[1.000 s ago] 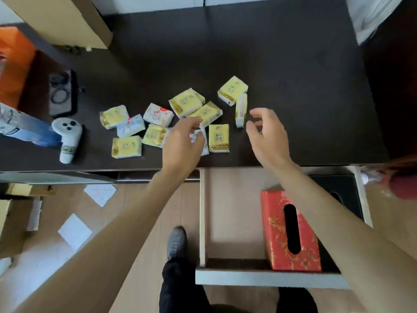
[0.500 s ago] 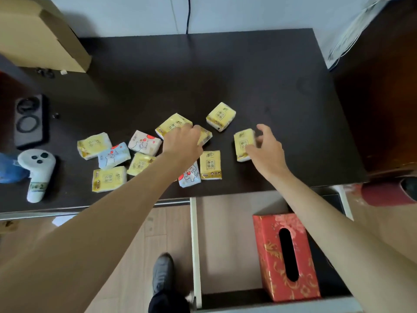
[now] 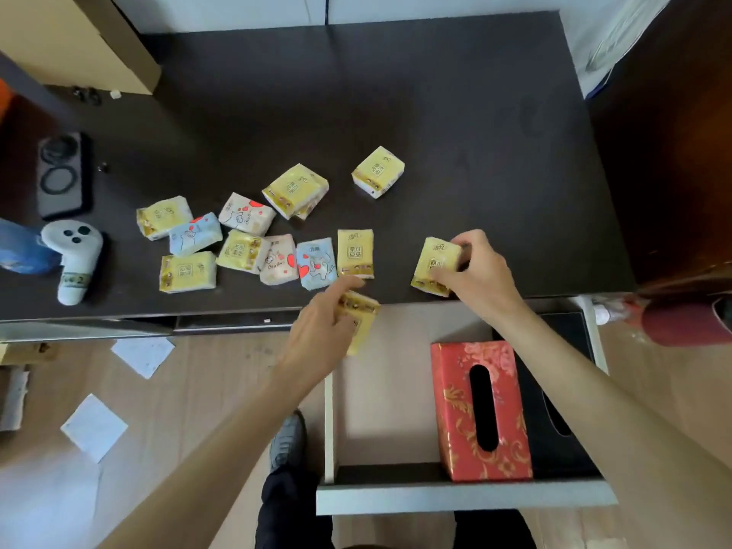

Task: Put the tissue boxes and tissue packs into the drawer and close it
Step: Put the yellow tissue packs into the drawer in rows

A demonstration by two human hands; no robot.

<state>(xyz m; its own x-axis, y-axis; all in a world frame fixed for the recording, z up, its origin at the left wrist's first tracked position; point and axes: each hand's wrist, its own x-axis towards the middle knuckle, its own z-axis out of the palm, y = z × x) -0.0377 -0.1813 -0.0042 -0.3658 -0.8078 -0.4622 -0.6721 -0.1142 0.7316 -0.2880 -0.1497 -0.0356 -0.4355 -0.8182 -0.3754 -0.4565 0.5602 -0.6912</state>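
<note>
Several small tissue packs (image 3: pixel 242 239), yellow, white and blue, lie scattered on the dark desk (image 3: pixel 435 112). My left hand (image 3: pixel 321 330) grips a yellow tissue pack (image 3: pixel 361 318) over the desk's front edge, above the open drawer (image 3: pixel 380 398). My right hand (image 3: pixel 481 273) is shut on another yellow pack (image 3: pixel 435 265) near the front edge. Inside the drawer stand a red tissue box (image 3: pixel 481 410) and, to its right, a black tissue box (image 3: pixel 558 390). One yellow pack (image 3: pixel 378 171) lies apart, farther back.
A white controller (image 3: pixel 73 255) and a black case (image 3: pixel 63 174) sit at the desk's left. A cardboard box (image 3: pixel 75 37) stands at the back left. Paper scraps (image 3: pixel 95 425) lie on the wooden floor. My shoe (image 3: pixel 287 439) is beside the drawer.
My left hand has lifted a yellow pack off the pile and drawn it back toward the drawer. My right hand has closed on its yellow pack and pulled it nearer the front edge.
</note>
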